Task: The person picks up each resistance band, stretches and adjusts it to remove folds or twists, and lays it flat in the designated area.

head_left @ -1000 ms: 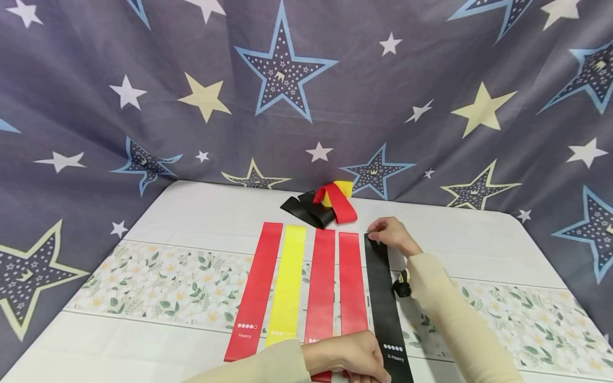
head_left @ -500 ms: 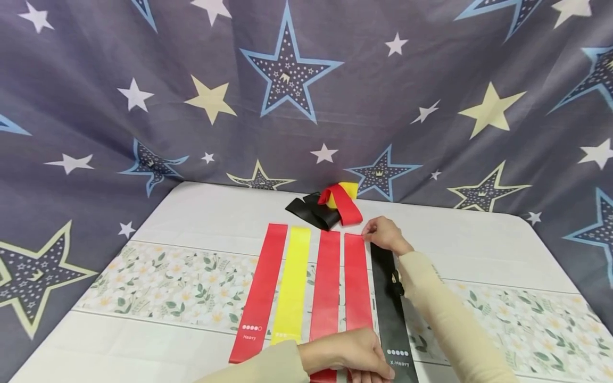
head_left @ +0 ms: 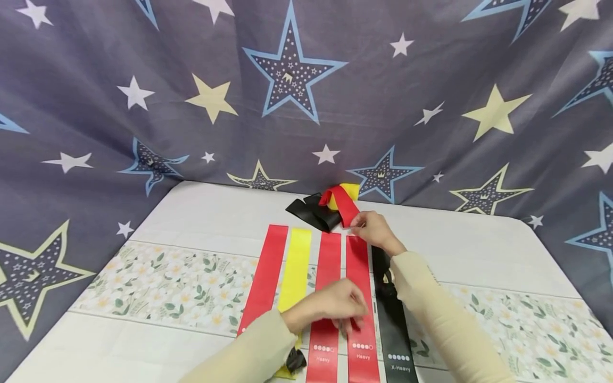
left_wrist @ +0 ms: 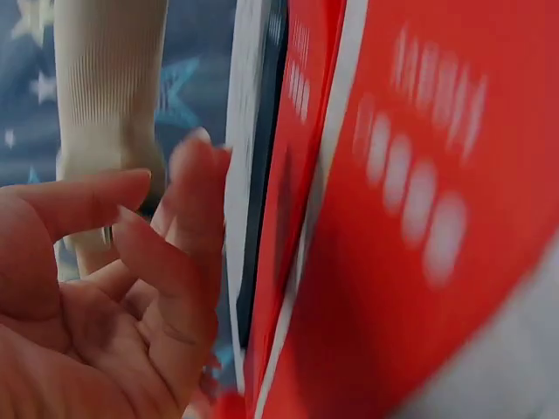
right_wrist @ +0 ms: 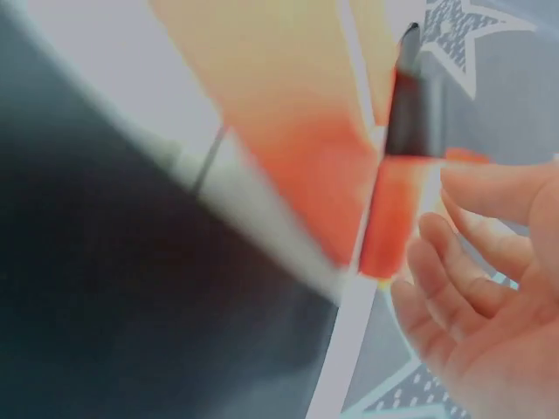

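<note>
Several flat resistance bands lie side by side, running away from me in the head view: a red band (head_left: 268, 266), a yellow band (head_left: 295, 266), two more red bands (head_left: 328, 266) and a black band (head_left: 394, 324) marked X-Heavy. My left hand (head_left: 335, 303) hovers over the two right red bands, fingers loosely bent; the left wrist view shows nothing in it. My right hand (head_left: 374, 230) is at the far end of the rightmost red band, beside the heaped bands. Its fingers (right_wrist: 437, 292) are relaxed in the right wrist view, with no band visibly held.
A loose heap of bands lies at the back of the table (head_left: 158, 340), with a black band (head_left: 308, 213), a red band (head_left: 346, 205) and a bit of yellow (head_left: 351, 190). Behind it hangs a star-patterned curtain (head_left: 167, 53). A floral strip (head_left: 163, 287) crosses the table.
My right hand has moved left from the black band's far end to the heap. My left hand has lifted off the near ends and moved away from me, uncovering the red bands' Heavy labels.
</note>
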### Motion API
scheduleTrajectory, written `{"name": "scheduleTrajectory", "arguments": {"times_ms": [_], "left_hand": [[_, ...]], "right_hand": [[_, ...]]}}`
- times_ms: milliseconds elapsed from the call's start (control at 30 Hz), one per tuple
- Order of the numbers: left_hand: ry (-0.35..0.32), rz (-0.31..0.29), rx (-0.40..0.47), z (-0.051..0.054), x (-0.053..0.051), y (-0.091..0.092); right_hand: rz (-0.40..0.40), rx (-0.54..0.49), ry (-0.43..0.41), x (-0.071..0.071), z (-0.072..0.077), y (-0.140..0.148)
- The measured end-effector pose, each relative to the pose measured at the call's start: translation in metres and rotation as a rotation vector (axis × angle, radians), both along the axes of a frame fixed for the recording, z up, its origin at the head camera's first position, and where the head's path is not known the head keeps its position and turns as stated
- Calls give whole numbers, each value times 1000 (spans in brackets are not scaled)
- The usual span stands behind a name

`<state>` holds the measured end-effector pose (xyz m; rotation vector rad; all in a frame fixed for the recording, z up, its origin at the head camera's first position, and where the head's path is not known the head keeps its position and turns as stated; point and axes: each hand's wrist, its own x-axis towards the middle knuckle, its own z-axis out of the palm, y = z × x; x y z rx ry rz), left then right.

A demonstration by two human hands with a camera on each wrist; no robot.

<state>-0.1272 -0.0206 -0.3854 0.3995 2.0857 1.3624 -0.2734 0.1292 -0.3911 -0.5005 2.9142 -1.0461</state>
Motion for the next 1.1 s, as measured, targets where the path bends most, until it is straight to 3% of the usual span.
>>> {"name": "scheduleTrajectory", "arguments": {"times_ms": [200, 367, 600, 767, 933, 1000, 1100], "left_hand": [[77, 177, -36, -1, -40, -15], [127, 393, -73, -4, -69, -18], [132, 645, -80, -11, -104, -25], [109, 710, -58, -17, -123, -24], [30, 784, 20, -19, -137, -24], [43, 823, 52, -18, -141, -24], [131, 860, 78, -13, -145, -23]], "right_hand": [[38, -46, -37, 4, -1, -17], [3, -60, -85, 7, -1, -22], [17, -86, -145, 7, -1, -27], [6, -106, -177, 7, -2, -28], [-11, -127, -194, 6, -2, -27], [-11, -136, -189, 5, -1, -26], [-10, -153, -180, 3, 1, -25]]}}
